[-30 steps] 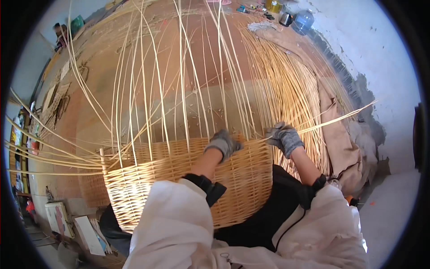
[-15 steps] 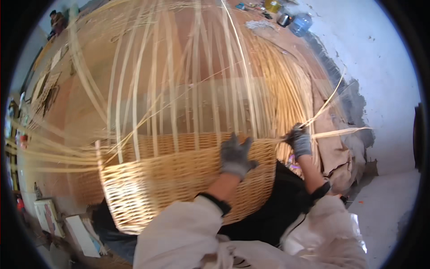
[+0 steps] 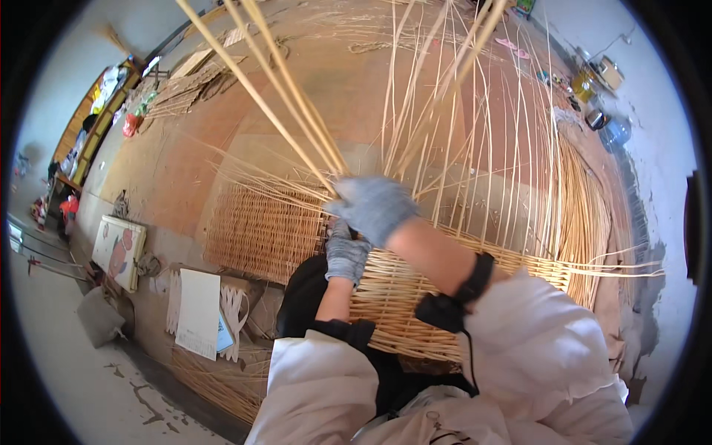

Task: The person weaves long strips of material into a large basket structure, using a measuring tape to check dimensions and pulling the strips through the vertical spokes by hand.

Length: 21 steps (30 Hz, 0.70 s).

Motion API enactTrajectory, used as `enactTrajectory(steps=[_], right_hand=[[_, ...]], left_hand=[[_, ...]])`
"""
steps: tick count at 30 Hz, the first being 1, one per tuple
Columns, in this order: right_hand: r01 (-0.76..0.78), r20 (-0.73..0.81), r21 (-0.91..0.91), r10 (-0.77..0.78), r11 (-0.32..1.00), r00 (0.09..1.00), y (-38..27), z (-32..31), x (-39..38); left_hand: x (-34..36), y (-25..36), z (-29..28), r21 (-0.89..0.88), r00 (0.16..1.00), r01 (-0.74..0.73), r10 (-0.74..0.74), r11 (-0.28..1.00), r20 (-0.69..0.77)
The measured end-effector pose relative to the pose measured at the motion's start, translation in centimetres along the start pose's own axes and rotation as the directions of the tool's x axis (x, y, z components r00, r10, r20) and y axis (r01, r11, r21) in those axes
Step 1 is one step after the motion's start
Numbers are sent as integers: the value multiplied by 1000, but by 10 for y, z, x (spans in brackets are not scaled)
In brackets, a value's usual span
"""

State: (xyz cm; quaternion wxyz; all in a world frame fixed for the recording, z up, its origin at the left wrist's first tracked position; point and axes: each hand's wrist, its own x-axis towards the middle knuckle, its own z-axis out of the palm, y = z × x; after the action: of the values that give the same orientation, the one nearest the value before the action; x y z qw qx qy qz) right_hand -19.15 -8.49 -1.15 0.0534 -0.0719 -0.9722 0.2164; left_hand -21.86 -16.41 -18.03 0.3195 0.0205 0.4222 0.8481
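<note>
My gloved left hand [image 3: 346, 256] is closed around the near corner of the woven wicker panel [image 3: 400, 289] on my lap, partly hidden under my other hand. My gloved right hand [image 3: 374, 208], smeared by motion, reaches across over it to the base of several thick pale rods [image 3: 285, 89] that slant up and away; whether its fingers grip them is unclear. Thinner upright rods [image 3: 512, 156] rise from the panel's upper edge on the right. A second woven panel [image 3: 252, 233] lies behind my hands to the left.
A rod bundle [image 3: 586, 208] lies at right beside a wall, near a water jug [image 3: 615, 136] and kettle. At left stand cluttered shelving [image 3: 89, 126] and a picture board [image 3: 119, 252]; white sheets [image 3: 196, 311] lie lower left. Flat scraps [image 3: 189, 78] lie at the back.
The view has swung left. My right hand has moved from the panel's right end across to the left corner, over my left hand, which now holds that corner. The thick rods now point upward.
</note>
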Motion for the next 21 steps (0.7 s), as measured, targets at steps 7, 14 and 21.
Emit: enactTrajectory(steps=[7, 14, 21], right_hand=[[514, -688, -88, -425, 853, 588, 45, 63, -30], [-4, 310, 939, 844, -343, 438, 191, 74, -110], [-219, -87, 349, 264, 911, 961, 279, 31, 27]], left_hand=[[3, 3, -9, 886, 954, -231, 273, 401, 125], [62, 29, 15, 791, 956, 59, -262, 610, 131], [137, -44, 10, 680, 884, 451, -395, 578, -249]])
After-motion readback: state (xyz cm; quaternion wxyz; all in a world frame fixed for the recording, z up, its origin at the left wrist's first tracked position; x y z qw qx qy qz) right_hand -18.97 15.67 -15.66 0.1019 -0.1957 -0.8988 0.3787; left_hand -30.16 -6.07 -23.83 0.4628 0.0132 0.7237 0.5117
